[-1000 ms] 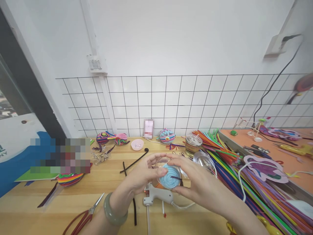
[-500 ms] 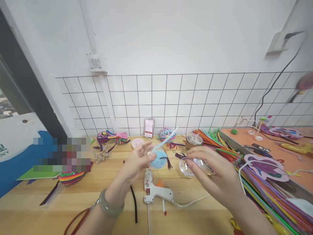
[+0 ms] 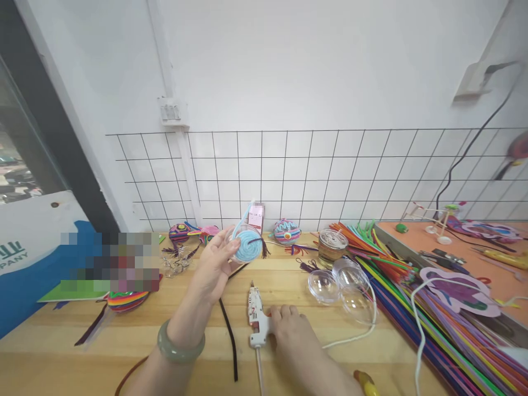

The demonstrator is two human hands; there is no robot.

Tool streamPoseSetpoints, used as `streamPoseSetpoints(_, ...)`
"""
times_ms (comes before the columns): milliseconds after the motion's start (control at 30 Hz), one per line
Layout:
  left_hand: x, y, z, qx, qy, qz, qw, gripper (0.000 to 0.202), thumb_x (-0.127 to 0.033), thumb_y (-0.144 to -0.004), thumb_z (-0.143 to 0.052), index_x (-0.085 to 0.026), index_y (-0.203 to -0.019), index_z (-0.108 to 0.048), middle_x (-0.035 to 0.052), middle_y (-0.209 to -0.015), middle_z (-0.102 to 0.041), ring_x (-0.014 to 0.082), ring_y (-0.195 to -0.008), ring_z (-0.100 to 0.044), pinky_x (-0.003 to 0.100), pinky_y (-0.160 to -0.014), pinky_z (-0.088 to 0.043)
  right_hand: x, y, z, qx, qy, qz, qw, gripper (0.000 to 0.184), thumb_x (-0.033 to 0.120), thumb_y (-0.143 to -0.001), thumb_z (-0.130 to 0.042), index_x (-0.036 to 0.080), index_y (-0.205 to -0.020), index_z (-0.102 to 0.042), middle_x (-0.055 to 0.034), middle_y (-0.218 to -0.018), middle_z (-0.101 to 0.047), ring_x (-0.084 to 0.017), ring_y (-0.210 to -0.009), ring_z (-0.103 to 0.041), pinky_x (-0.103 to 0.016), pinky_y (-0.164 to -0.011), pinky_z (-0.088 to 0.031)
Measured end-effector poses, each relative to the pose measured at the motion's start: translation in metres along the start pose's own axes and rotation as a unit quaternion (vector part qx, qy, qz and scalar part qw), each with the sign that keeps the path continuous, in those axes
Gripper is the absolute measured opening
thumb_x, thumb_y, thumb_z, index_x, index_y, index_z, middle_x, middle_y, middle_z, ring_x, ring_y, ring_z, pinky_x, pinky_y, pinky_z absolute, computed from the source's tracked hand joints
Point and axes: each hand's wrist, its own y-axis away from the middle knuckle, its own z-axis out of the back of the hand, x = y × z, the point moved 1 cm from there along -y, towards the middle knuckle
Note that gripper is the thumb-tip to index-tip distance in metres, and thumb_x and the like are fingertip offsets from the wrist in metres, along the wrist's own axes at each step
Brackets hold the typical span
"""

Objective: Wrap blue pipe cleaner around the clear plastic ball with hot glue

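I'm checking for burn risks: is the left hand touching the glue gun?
Apart: the head view shows bare wooden tabletop between the left hand and the glue gun.

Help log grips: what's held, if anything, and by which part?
Left hand: blue coil, by its left edge. Right hand: over glue gun, at its handle; grip unclear.

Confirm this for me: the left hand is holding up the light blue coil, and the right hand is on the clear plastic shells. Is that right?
Not quite: in the head view, the right hand is on the white glue gun, not the clear plastic shells. The left hand is holding up the light blue coil.
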Motion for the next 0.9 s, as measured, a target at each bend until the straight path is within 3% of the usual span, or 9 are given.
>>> streamPoseSetpoints(100,0.0,0.001,0.0,-0.005,-0.01,0.002,1.0,0.056,-0.03,-0.062,-0.083,-0.019,-0.113,-0.062,0.0083,-0.118,-0.062,0.0158,-0.089,-0.061,0.026,-0.07,-0.053,-0.002,-0.003,-0.001,0.003,-0.006,-0.021,1.0,0.048,-0.001,-0.07,-0.055,0.008,-0.115,-0.064,-0.0251,-0.107,-0.067,-0.039,-0.102,-0.062,-0.045,-0.083,-0.044)
streamPoseSetpoints(167,-0.002,0.001,0.001,-0.01,-0.022,-0.004,1.0,0.058,-0.03,-0.06,-0.084,-0.019,-0.113,-0.062,0.0093,-0.122,-0.06,0.0172,-0.093,-0.061,0.025,-0.07,-0.053,-0.011,-0.004,0.009,0.004,-0.033,-0.018,0.999,0.042,0.001,-0.07,-0.057,0.011,-0.11,-0.066,-0.0205,-0.102,-0.07,-0.034,-0.095,-0.066,-0.04,-0.081,-0.045)
streamPoseSetpoints(300,-0.005,-0.002,0.008,-0.022,-0.053,-0.028,0.998,0.062,-0.031,-0.059,-0.085,-0.019,-0.115,-0.061,0.0122,-0.13,-0.057,0.0246,-0.108,-0.059,0.027,-0.071,-0.053,-0.046,0.003,0.056,-0.01,-0.118,0.01,0.993,0.022,0.025,-0.084,-0.057,0.022,-0.104,-0.065,-0.0058,-0.095,-0.074,-0.022,-0.085,-0.068,-0.027,-0.07,-0.048)
streamPoseSetpoints(367,-0.005,-0.004,0.012,-0.024,-0.068,-0.039,0.997,0.065,-0.032,-0.058,-0.085,-0.018,-0.116,-0.06,0.0136,-0.131,-0.057,0.0283,-0.114,-0.057,0.029,-0.074,-0.053,-0.067,0.012,0.084,-0.032,-0.152,0.017,0.988,0.027,0.039,-0.089,-0.052,0.021,-0.106,-0.063,-0.0054,-0.097,-0.072,-0.022,-0.084,-0.066,-0.029,-0.071,-0.049)
streamPoseSetpoints(433,-0.004,-0.006,0.014,-0.02,-0.087,-0.056,0.994,0.067,-0.032,-0.057,-0.085,-0.017,-0.118,-0.059,0.0143,-0.128,-0.06,0.0299,-0.118,-0.056,0.032,-0.081,-0.052,-0.086,0.023,0.109,-0.083,-0.261,0.008,0.962,0.036,0.052,-0.089,-0.049,0.02,-0.09,-0.065,-0.0045,-0.085,-0.069,-0.021,-0.076,-0.063,-0.029,-0.065,-0.049)
streamPoseSetpoints(533,0.0,-0.007,0.014,-0.005,-0.124,-0.09,0.988,0.068,-0.031,-0.058,-0.085,-0.015,-0.118,-0.058,0.0142,-0.122,-0.064,0.0298,-0.118,-0.057,0.037,-0.092,-0.049,-0.102,0.039,0.131,-0.144,-0.334,-0.001,0.932,0.048,0.059,-0.089,-0.047,0.021,-0.06,-0.056,-0.0018,-0.064,-0.059,-0.019,-0.069,-0.057,-0.027,-0.065,-0.047)
streamPoseSetpoints(733,0.007,-0.003,0.007,0.032,-0.201,-0.108,0.973,0.068,-0.029,-0.062,-0.084,-0.018,-0.122,-0.054,0.0136,-0.124,-0.064,0.0291,-0.118,-0.058,0.04,-0.096,-0.049,-0.086,0.055,0.135,-0.121,-0.436,0.1,0.886,0.048,0.055,-0.088,-0.051,0.024,-0.052,-0.051,-0.0027,-0.056,-0.056,-0.02,-0.066,-0.057,-0.03,-0.064,-0.047)
streamPoseSetpoints(900,0.009,0.001,0.005,0.031,-0.205,-0.105,0.973,0.066,-0.027,-0.06,-0.084,-0.021,-0.121,-0.059,0.0117,-0.122,-0.066,0.0303,-0.121,-0.056,0.041,-0.098,-0.049,-0.067,0.057,0.134,-0.069,-0.431,0.135,0.889,0.046,0.055,-0.091,-0.047,0.025,-0.056,-0.054,-0.0027,-0.052,-0.055,-0.02,-0.059,-0.055,-0.034,-0.064,-0.046)
